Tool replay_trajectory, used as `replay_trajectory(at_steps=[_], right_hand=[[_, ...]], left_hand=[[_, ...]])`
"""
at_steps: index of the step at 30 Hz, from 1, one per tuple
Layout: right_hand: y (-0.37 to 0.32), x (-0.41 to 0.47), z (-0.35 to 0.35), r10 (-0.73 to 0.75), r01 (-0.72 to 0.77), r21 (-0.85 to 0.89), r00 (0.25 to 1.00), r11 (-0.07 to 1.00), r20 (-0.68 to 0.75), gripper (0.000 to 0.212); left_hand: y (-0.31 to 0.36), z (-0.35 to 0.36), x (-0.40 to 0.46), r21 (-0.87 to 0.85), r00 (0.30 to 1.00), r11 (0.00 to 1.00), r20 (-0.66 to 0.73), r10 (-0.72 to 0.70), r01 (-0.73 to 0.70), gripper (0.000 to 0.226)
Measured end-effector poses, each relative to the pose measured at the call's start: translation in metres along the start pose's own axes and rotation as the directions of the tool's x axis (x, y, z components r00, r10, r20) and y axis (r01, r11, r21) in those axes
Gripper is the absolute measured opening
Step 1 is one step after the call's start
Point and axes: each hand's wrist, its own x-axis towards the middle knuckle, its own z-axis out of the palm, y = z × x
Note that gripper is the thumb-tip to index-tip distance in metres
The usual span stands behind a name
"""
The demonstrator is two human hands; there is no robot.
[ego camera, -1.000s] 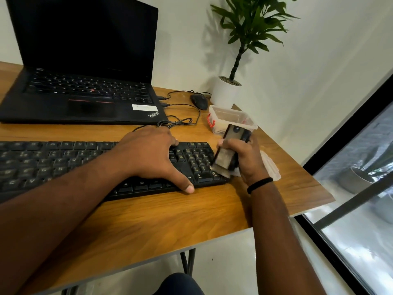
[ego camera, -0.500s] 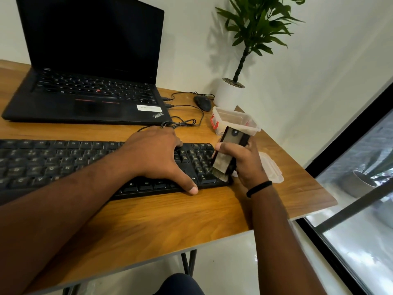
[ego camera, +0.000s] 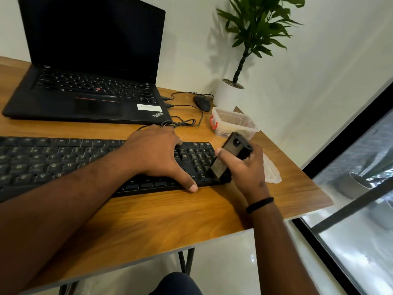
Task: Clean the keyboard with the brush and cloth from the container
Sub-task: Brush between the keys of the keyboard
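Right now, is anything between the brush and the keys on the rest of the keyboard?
Yes. The right hand holds the brush at the keyboard's right end; the left hand rests on the keys just beside it, covering that stretch. Keys farther left lie uncovered.

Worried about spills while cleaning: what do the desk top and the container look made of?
Desk top: looks like wood or wood-look laminate, smooth with a low sheen; brown grain streaks and a thin pale edge suggest laminate, though it could be either. Container: clear, slightly cloudy plastic, since its contents show through the walls; it has a red clip at one end.
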Motion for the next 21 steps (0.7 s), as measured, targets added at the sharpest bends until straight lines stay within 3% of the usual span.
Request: replay_trajectory(at_steps=[2, 6, 10, 15, 19, 21], right_hand=[[0.000, -0.002, -0.005, 0.026, -0.027, 0.042, 1.000, 0.999, 0.013, 0.011], [0.003, 0.008, -0.007, -0.010, -0.024, -0.178, 0.983, 0.984, -0.183, 0.019], [-0.006, -0.001, -0.019, -0.072, 0.014, -0.187, 0.950, 0.982, -0.305, 0.031], [-0.002, -0.007, -0.008, 0.020, -0.040, -0.177, 0.993, 0.983, -0.114, 0.034], [-0.006, 0.009, -0.008, -0.046, -0.042, -0.412, 0.978, 0.910, -0.202, 0.038], [-0.008, 0.006, -0.010, -0.068, -0.020, -0.445, 0.982, 0.895, -0.179, 0.034]], left_hand=[[0.000, 0.001, 0.001, -0.001, 1.000, 1.000, 0.008, 0.002, -0.002, 0.139], [0.000, 0.001, 0.001, -0.008, 1.000, 1.000, 0.012, -0.003, 0.003, 0.139], [0.000, 0.002, 0.002, -0.022, 1.000, 1.000, 0.009, -0.004, 0.004, 0.135], [0.000, 0.002, 0.002, -0.013, 1.000, 1.000, 0.003, -0.010, 0.010, 0.138], [0.000, 0.003, 0.002, -0.018, 1.000, 1.000, -0.021, -0.007, 0.007, 0.140], [0.000, 0.003, 0.003, -0.019, 1.000, 1.000, -0.017, -0.006, 0.006, 0.140]])
